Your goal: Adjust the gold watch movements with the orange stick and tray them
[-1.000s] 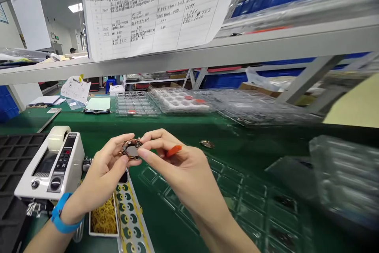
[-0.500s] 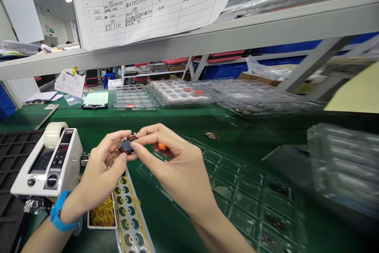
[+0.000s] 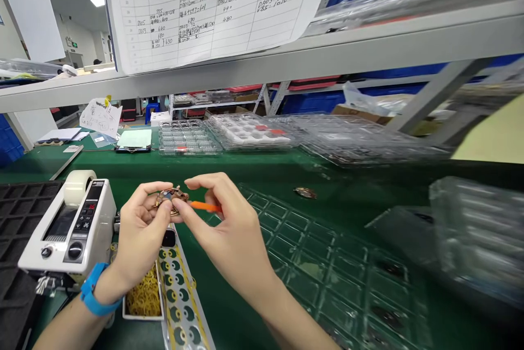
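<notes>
My left hand [image 3: 141, 232] is closed around the edge of a small round copper-coloured part [image 3: 170, 196] with a dark face, like a watch module. Against its right side rests the thumb of my right hand [image 3: 233, 230]. An orange stick-like tool [image 3: 207, 206] is tucked in the curled fingers of that hand, its tip close to the part. Below my hands lie a long white strip [image 3: 177, 306] with rows of round cut-outs and yellow rings, and a white box [image 3: 143, 317] full of thin yellow rings.
A white tape dispenser [image 3: 85, 224] stands on the left beside a black compartment tray [image 3: 24, 213]. Clear blister trays [image 3: 311, 262] spread to the right, a few holding dark parts. Another round part [image 3: 305, 193] lies on the green bench. A grey shelf beam [image 3: 254, 66] crosses overhead.
The round part has tilted in my fingers so its dark face shows less. My right index finger has lifted off it, and more of the orange tool is visible.
</notes>
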Motion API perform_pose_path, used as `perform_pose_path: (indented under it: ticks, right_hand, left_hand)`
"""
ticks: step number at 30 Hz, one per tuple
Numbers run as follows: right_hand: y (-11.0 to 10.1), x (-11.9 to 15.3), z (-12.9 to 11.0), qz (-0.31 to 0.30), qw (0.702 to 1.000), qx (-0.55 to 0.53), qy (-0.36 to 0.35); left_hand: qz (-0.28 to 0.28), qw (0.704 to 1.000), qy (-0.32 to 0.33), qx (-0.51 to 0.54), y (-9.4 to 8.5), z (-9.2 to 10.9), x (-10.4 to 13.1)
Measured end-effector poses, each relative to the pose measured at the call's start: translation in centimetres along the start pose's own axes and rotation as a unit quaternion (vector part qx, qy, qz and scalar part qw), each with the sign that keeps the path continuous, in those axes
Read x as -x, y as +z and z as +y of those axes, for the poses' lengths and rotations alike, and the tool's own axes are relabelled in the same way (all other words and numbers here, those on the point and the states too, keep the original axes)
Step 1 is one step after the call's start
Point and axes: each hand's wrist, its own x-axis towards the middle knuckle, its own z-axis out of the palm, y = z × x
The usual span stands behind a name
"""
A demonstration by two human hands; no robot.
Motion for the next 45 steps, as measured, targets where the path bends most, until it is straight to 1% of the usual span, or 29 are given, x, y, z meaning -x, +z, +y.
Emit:
perform_pose_path:
  ticks: [2,4,6,8,11,13,15,16,18,20,22,25,28,34,40,45]
  right_hand:
    - [0.0,-0.3,0.2,-0.028,0.999,-0.026,0.017]
    - [-0.1,-0.5,0.5,-0.052,0.997,-0.045,0.019]
    - [-0.3,-0.7,0.6,-0.059,0.997,-0.041,0.009]
    - [-0.4,-0.7,0.7,-0.06,0.998,-0.008,-0.017]
    - [-0.5,-0.4,0.5,-0.032,0.992,0.068,-0.102]
    - [-0.5,0.0,0.1,0.006,0.976,0.115,-0.187]
    - [-0.6,0.6,-0.2,0.043,0.947,0.156,-0.277]
    - [-0.6,0.9,-0.4,0.056,0.932,0.174,-0.313]
    - [-0.7,1.2,-0.6,0.074,0.912,0.201,-0.35]
    - [-0.8,1.3,-0.7,0.089,0.913,0.218,-0.334]
    - [-0.9,1.0,-0.6,0.095,0.923,0.222,-0.3]
    - [-0.9,0.5,-0.4,0.083,0.938,0.182,-0.282]
    - [-0.8,0.3,-0.4,0.075,0.943,0.143,-0.292]
    - [-0.9,0.3,0.0,0.079,0.929,0.16,-0.324]
    - [-1.3,0.1,0.5,0.06,0.917,0.166,-0.357]
    - [-1.3,0.2,0.3,0.062,0.917,0.175,-0.353]
  left_hand:
    - [0.004,1.0,-0.004,-0.001,0.0,-0.2,0.0]
    - [0.005,1.0,-0.011,-0.011,0.1,-0.5,0.1]
    - [-0.007,0.999,-0.012,-0.038,0.0,-0.9,-0.1]
    - [-0.028,0.996,0.012,-0.089,-0.3,-1.1,-0.4]
    - [-0.03,0.977,0.08,-0.194,-1.1,-0.7,-0.8]
    - [-0.009,0.965,0.097,-0.242,-1.4,-0.1,-0.9]
    - [0.023,0.966,0.078,-0.247,-1.5,0.7,-0.7]
    - [0.039,0.97,0.06,-0.234,-1.5,1.0,-0.6]
    - [0.052,0.982,0.015,-0.18,-1.2,1.6,-0.3]
    - [0.032,0.993,-0.035,-0.113,-0.8,2.0,0.0]
    - [0.004,0.996,-0.073,-0.059,-0.6,2.3,0.4]
    - [-0.018,0.996,-0.084,-0.028,-0.3,2.4,1.1]
    - [-0.023,0.997,-0.057,-0.038,-0.3,2.2,1.7]
    - [-0.026,0.991,0.029,-0.129,-0.3,1.6,2.2]
    - [-0.01,0.985,0.055,-0.161,-0.3,1.6,2.2]
    - [-0.005,0.975,0.094,-0.2,-0.4,1.3,2.1]
